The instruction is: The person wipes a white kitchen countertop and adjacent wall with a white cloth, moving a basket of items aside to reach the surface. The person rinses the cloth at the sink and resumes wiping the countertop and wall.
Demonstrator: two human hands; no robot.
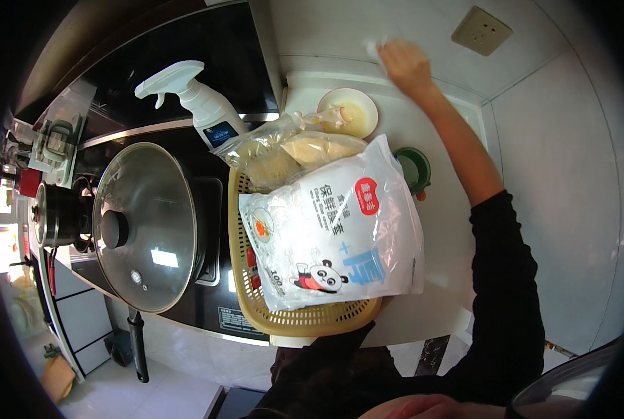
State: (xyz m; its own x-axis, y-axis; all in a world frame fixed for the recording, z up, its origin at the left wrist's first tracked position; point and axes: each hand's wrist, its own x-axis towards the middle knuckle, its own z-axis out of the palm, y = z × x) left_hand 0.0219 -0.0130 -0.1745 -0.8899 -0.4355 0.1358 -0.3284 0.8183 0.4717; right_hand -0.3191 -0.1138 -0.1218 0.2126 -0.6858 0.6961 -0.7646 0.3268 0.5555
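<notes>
My right hand [406,68] is raised to the pale wall [338,26]. A small blurred white wipe [372,50] sticks out from its closed fingers; cloth or tissue, I cannot tell which. My left hand [387,301] is mostly hidden under the near right side of a yellow plastic basket [312,326] and appears to hold it. On the basket lies a white printed pack of disposable food covers [312,235], bearing a panda picture. Clear plastic bags [275,165] with tan contents lie behind the pack.
A white spray bottle [212,112] stands behind a lidded pan [149,225] on the black stove [212,309]. Behind the basket are a bowl with yellowish contents [364,118] and a green cup [422,167]. The pan handle [138,345] juts past the counter edge. A wall socket [482,30] is at right.
</notes>
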